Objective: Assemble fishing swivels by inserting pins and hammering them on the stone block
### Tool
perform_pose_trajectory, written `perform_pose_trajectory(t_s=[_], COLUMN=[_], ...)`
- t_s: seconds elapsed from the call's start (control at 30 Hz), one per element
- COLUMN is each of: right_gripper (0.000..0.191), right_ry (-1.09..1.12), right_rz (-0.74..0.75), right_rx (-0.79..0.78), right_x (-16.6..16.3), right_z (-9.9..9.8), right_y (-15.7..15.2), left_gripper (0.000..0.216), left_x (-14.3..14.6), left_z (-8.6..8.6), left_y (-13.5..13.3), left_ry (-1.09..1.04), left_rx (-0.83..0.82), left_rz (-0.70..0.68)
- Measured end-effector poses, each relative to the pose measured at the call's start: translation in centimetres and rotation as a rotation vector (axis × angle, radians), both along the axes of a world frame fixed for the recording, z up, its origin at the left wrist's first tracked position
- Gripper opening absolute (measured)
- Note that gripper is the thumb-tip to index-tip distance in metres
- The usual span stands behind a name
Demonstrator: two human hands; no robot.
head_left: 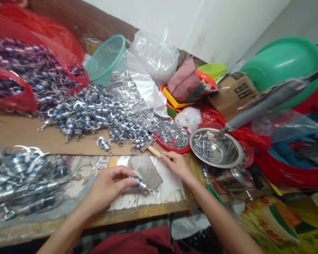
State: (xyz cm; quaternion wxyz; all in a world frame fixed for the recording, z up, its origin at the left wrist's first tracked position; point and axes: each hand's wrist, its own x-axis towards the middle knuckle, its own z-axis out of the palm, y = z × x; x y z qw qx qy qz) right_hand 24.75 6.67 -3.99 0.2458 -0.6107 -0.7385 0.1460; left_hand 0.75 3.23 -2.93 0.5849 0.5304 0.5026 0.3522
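Note:
My left hand (112, 181) pinches a small blue-and-silver metal fitting (140, 182) between thumb and fingers. Its ring end points right, over a grey block (145, 170) that lies on a white sheet (172, 190). Just behind the block, my right hand (175, 163) is closed around the wooden handle of a hammer (154, 151). The hammer's dark head points left, near a heap of similar fittings (87, 109). One loose fitting (104, 144) lies in front of that heap.
At the left edge more fittings (21, 180) are piled. A red plate (172, 146) holds small metal pieces, beside a steel bowl (229, 164) with pins. Above the bowl slants a grey tube (267, 102). Behind stand a turquoise basket (106, 58) and a cardboard box (234, 93).

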Motion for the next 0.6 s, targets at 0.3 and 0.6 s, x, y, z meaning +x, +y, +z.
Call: perform_pose_trajectory(t_s=[0.3, 0.6], right_gripper=[0.027, 0.028], right_ry=[-0.190, 0.004], right_rz=[-0.199, -0.224], right_rx=[-0.019, 0.038], right_x=[2.7, 2.1], right_z=[-0.5, 1.1], right_y=[7.4, 4.5], left_gripper=[0.005, 0.009], left_x=[0.7, 0.5], left_z=[0.6, 0.5], left_y=[0.0, -0.7], left_ry=[0.119, 0.082], left_rx=[0.252, 0.288], left_rz=[0.011, -0.016])
